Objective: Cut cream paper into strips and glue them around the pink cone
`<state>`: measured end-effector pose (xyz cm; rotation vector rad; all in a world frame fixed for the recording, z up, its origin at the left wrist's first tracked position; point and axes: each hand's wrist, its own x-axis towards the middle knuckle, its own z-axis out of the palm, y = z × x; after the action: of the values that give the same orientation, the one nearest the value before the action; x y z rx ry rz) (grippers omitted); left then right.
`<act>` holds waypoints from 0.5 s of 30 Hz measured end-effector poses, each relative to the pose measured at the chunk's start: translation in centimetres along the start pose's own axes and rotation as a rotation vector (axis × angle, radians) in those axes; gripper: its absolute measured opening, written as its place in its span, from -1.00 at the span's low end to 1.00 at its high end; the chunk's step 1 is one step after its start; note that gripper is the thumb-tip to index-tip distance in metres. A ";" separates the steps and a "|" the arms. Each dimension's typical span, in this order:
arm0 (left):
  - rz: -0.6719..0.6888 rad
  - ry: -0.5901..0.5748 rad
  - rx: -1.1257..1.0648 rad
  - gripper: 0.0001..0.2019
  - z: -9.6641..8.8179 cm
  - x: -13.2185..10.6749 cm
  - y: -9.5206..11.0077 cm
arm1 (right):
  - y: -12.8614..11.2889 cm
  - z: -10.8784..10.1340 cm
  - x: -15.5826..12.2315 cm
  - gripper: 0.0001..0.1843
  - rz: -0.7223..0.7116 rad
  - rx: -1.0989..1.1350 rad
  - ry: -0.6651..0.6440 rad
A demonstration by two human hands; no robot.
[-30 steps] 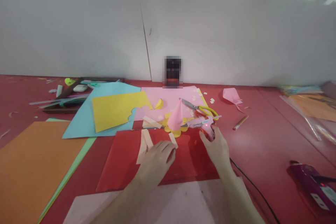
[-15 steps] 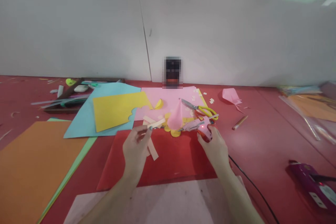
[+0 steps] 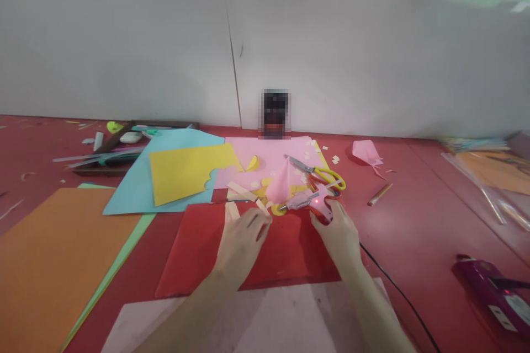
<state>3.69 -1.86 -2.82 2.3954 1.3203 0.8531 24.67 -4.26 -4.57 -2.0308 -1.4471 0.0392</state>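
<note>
My left hand (image 3: 242, 242) lies palm down on a red paper sheet (image 3: 285, 256), fingers curled over pale paper strips (image 3: 232, 210) at the sheet's far edge. My right hand (image 3: 336, 234) grips the handle of a pink hot glue gun (image 3: 308, 201) whose nozzle points left toward a pink paper cone (image 3: 279, 183). The cone stands on a yellow scalloped paper piece (image 3: 276, 208). A red light glows on the gun, and its black cord (image 3: 397, 292) runs back toward me on the right.
Yellow-handled scissors (image 3: 321, 172) lie behind the gun on a pink sheet (image 3: 265, 153). Yellow (image 3: 186, 172), light blue (image 3: 136, 187) and orange (image 3: 53, 265) sheets spread to the left. A purple device (image 3: 492, 289) sits at right. A white partition wall (image 3: 165, 55) closes the back.
My left hand, which held a pale strip lifted half a second ago, has come down flat on the red sheet over the strips. My right hand stays on the glue gun.
</note>
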 end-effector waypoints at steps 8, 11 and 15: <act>-0.036 -0.099 0.145 -0.88 0.8 -0.3 0.0 | 0.1 -0.1 0.1 -0.61 -0.005 0.042 -0.012; -0.036 -0.096 0.140 -0.87 0.9 -0.3 -0.1 | 0.3 -0.1 0.2 -0.61 -0.002 0.065 -0.017; -0.046 -0.088 0.120 -0.86 0.8 -0.2 -0.2 | 0.4 0.0 0.2 -0.60 -0.016 0.085 -0.015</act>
<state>4.00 -1.91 -3.64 2.4517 1.4238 0.6655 25.13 -4.16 -4.68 -1.9544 -1.4460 0.1073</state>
